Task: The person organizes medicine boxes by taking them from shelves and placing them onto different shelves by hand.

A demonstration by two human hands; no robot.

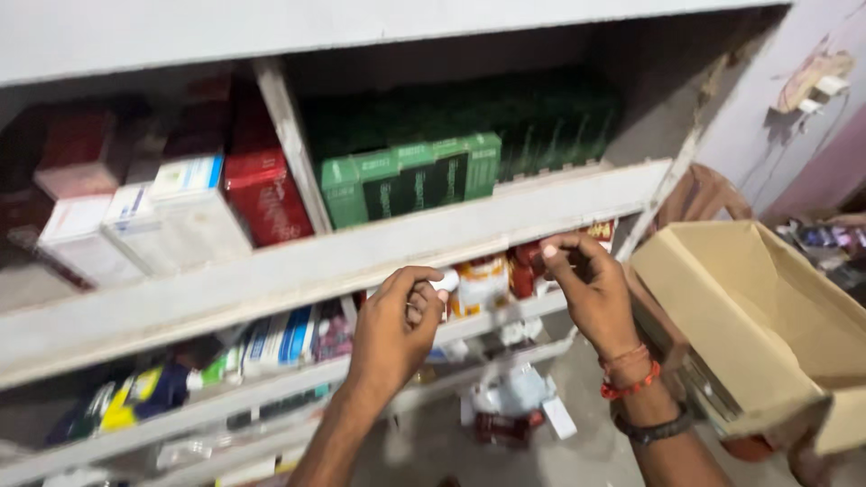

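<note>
The left hand [394,329] was curled shut around a small white object [445,281], pinched between thumb and fingers just under the edge of the middle shelf [298,266]. Only its tip showed, poking out to the right toward an orange-and-white pack [481,282]; blur hid its long axis. The right hand [591,293] gripped a red pack [527,262] at the same shelf edge, fingers closed over its top; the pack stood roughly upright beside the orange one. Red bands [629,372] and a dark band circled the right wrist. Green boxes [410,179] stood upright above, red and white boxes [185,203] leaned to their left. An open carton [758,316] sat to the right.
</note>
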